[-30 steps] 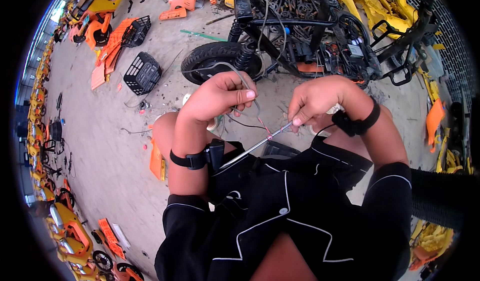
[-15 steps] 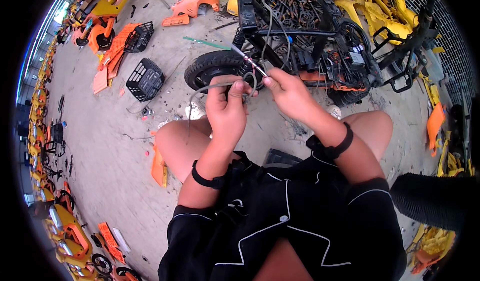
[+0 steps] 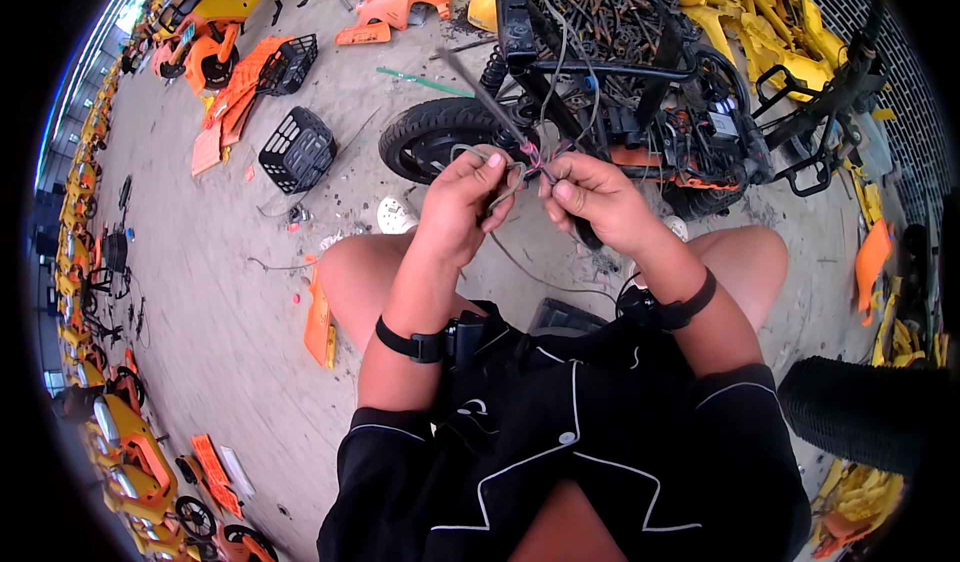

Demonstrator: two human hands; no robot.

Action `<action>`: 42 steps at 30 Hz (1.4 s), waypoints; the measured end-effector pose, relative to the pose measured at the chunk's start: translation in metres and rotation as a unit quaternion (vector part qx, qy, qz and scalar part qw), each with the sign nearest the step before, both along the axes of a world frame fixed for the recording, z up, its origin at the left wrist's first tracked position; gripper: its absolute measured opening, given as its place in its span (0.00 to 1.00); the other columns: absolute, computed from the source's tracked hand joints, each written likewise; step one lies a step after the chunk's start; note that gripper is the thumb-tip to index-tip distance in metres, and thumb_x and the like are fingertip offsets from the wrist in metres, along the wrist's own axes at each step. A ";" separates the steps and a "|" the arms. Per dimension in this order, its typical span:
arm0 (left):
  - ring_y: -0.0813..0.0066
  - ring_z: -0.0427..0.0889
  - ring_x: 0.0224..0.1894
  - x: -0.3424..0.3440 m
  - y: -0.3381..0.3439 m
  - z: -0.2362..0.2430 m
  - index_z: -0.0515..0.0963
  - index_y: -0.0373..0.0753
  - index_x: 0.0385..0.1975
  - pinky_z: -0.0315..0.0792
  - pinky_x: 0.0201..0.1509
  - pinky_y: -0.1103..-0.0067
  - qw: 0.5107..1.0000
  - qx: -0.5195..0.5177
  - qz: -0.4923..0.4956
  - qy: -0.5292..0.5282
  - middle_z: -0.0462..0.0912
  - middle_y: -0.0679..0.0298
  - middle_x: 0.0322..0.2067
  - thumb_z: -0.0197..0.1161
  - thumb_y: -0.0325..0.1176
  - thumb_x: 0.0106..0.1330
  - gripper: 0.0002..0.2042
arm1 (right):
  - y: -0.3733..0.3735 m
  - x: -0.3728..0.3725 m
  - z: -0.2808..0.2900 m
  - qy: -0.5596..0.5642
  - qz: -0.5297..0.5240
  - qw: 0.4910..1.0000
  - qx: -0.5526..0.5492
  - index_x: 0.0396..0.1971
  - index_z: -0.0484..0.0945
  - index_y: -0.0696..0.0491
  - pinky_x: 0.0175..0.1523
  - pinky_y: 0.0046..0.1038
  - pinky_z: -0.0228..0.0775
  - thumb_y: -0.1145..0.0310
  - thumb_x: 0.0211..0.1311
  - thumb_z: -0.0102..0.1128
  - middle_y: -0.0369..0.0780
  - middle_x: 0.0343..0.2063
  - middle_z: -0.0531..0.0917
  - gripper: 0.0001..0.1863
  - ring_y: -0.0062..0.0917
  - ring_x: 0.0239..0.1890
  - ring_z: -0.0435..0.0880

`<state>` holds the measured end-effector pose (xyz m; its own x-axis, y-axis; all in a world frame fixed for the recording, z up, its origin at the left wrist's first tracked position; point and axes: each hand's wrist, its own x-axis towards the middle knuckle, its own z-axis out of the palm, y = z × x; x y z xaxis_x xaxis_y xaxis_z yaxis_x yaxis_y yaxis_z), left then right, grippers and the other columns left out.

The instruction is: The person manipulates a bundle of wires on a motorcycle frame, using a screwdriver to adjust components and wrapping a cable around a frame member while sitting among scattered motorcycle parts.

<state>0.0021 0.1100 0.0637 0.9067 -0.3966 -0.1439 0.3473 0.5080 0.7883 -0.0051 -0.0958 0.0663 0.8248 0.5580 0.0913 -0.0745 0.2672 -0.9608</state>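
My left hand (image 3: 465, 202) pinches a looped grey cable (image 3: 535, 272), which hangs down between my knees. Beside it, my right hand (image 3: 595, 202) grips the near end of a thin metal rod (image 3: 480, 87), which angles up and away from me. Pink wire or cord (image 3: 532, 152) is wrapped round the rod just beyond my fingers, close to the cable loop. Behind both hands lies a stripped black scooter frame (image 3: 550, 67) with a rear wheel (image 3: 410, 137), shock absorber and tangled parts.
Black plastic baskets (image 3: 295, 152) and orange body panels (image 3: 400, 7) lie on the concrete floor (image 3: 210, 302). Yellow panels (image 3: 760, 17) are piled at the upper right. Yellow and orange scooters (image 3: 130, 442) line the left side. A dark ribbed object (image 3: 860, 412) is at lower right.
The rod has swung from pointing toward my body to pointing away toward the scooter. My hands are now close together, with the pink wrap between them.
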 end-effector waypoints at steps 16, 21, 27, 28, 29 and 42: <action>0.82 0.70 0.18 -0.012 -0.001 0.009 0.75 0.34 0.33 0.57 0.18 0.85 0.988 0.068 -0.130 -0.055 0.72 0.67 0.20 0.58 0.35 0.68 0.10 | -0.020 -0.009 0.021 -0.163 0.210 0.940 -0.216 0.26 0.76 0.58 0.28 0.26 0.61 0.59 0.66 0.55 0.35 0.16 0.73 0.17 0.18 0.21 0.69; 0.82 0.72 0.19 -0.017 -0.006 0.022 0.76 0.35 0.34 0.60 0.18 0.85 0.957 0.211 -0.179 -0.089 0.74 0.68 0.19 0.57 0.35 0.68 0.09 | -0.028 0.005 0.059 -0.181 0.320 0.811 -0.455 0.29 0.81 0.56 0.28 0.33 0.64 0.61 0.60 0.59 0.42 0.16 0.77 0.13 0.31 0.21 0.75; 0.84 0.71 0.24 -0.025 -0.032 0.007 0.75 0.33 0.31 0.67 0.28 0.84 0.932 0.318 -0.069 -0.159 0.74 0.68 0.23 0.57 0.26 0.68 0.05 | -0.010 0.005 0.064 -0.372 0.226 0.600 -0.671 0.26 0.83 0.53 0.29 0.41 0.69 0.66 0.52 0.59 0.45 0.19 0.80 0.07 0.42 0.26 0.81; 0.83 0.71 0.25 -0.026 -0.035 0.005 0.75 0.33 0.30 0.67 0.27 0.84 0.930 0.324 -0.029 -0.173 0.74 0.68 0.23 0.57 0.26 0.68 0.05 | -0.007 0.006 0.060 -0.392 0.205 0.592 -0.674 0.24 0.82 0.53 0.29 0.40 0.72 0.69 0.49 0.57 0.45 0.20 0.81 0.06 0.42 0.25 0.82; 0.83 0.71 0.25 -0.026 -0.038 0.000 0.75 0.32 0.30 0.67 0.27 0.84 0.925 0.330 0.011 -0.187 0.74 0.68 0.24 0.56 0.26 0.68 0.05 | -0.007 0.005 0.054 -0.400 0.156 0.593 -0.681 0.23 0.82 0.54 0.30 0.39 0.74 0.69 0.49 0.57 0.45 0.21 0.82 0.07 0.40 0.26 0.83; 0.84 0.70 0.30 -0.010 -0.038 0.000 0.72 0.39 0.38 0.57 0.19 0.87 0.980 0.017 0.196 0.038 0.76 0.68 0.29 0.52 0.37 0.72 0.08 | 0.017 0.003 0.004 -0.056 -0.215 0.960 -0.170 0.48 0.73 0.55 0.31 0.21 0.65 0.73 0.67 0.50 0.40 0.26 0.79 0.12 0.18 0.25 0.74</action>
